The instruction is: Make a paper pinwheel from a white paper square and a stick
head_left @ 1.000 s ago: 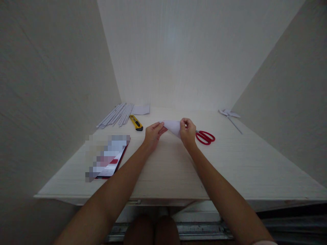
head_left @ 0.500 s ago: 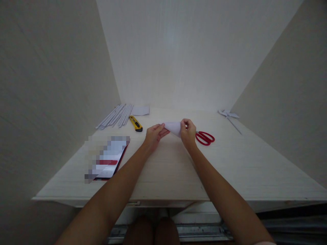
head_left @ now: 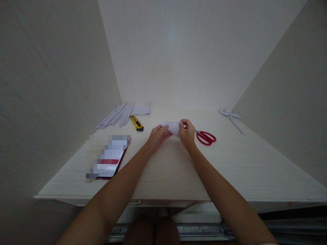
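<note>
Between my hands, a little above the table, a white sheet of paper (head_left: 173, 127) is bent into a tapering shape. My left hand (head_left: 157, 136) is closed on its left part, thumb on top and fingers beneath. At the paper's right side, my right hand (head_left: 187, 132) pinches the edge. Just right of that hand lie red-handled scissors (head_left: 206, 137), their blades mostly hidden behind it. A yellow utility knife (head_left: 137, 123) rests on the table left of my left hand.
At the back left are several thin white paper sticks (head_left: 118, 115) beside a flat piece of paper (head_left: 141, 110). A tablet (head_left: 109, 166), partly blurred out, lies front left. A paper pinwheel (head_left: 230, 114) on a stick sits back right. Walls enclose the table (head_left: 255, 170) on three sides.
My left hand has shifted slightly right along the paper, its thumb now further over it. A pointed end of the paper now shows beyond that thumb on the left.
</note>
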The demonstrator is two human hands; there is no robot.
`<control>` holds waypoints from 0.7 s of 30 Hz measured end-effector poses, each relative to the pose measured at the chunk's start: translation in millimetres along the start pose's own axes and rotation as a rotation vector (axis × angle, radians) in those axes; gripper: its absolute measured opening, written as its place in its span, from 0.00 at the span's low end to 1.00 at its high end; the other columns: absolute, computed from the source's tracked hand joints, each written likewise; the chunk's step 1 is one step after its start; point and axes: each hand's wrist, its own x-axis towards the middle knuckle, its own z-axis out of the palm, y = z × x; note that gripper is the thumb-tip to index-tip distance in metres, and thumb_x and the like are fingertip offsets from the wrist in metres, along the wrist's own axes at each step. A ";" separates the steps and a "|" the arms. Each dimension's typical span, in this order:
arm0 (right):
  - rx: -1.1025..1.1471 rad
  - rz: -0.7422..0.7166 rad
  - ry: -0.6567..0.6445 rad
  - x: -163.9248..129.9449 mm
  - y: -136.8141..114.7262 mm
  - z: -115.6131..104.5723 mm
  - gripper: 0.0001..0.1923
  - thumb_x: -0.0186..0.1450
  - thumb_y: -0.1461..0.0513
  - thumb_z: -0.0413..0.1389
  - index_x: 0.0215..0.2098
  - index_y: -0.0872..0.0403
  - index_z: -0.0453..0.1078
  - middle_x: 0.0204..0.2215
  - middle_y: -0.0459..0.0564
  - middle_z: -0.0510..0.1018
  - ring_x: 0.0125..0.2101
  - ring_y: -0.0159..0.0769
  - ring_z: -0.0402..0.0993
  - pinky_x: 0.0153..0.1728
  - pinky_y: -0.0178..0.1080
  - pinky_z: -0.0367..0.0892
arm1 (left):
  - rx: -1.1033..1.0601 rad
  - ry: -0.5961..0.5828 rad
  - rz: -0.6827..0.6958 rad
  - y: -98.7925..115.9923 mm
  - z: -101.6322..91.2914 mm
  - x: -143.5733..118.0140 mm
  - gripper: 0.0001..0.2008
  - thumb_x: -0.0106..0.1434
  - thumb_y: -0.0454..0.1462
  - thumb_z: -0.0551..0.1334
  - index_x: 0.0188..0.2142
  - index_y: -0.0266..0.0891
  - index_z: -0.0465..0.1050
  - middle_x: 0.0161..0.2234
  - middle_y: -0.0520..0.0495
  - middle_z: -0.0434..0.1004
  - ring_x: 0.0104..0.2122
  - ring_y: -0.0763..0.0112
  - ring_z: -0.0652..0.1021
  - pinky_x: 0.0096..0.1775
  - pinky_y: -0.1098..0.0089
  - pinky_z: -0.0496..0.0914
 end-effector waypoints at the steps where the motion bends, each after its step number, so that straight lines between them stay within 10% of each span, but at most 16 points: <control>1: 0.004 0.002 -0.002 -0.2 0.3 0.5 0.06 0.56 0.62 0.46 0.28 0.57 0.63 0.25 0.49 0.69 0.28 0.34 0.65 0.28 0.36 0.57 | 0.014 -0.001 0.008 -0.5 -0.3 0.2 0.10 0.52 0.34 0.62 0.35 0.30 0.69 0.35 0.41 0.75 0.34 0.67 0.76 0.46 0.59 0.65; 21: 0.217 0.129 -0.023 4.2 10.4 0.9 0.07 0.55 0.59 0.49 0.27 0.56 0.62 0.23 0.46 0.65 0.25 0.31 0.61 0.26 0.34 0.57 | 0.121 -0.007 0.119 -3.3 -7.2 2.7 0.12 0.49 0.34 0.63 0.34 0.28 0.71 0.32 0.42 0.77 0.34 0.67 0.76 0.44 0.59 0.68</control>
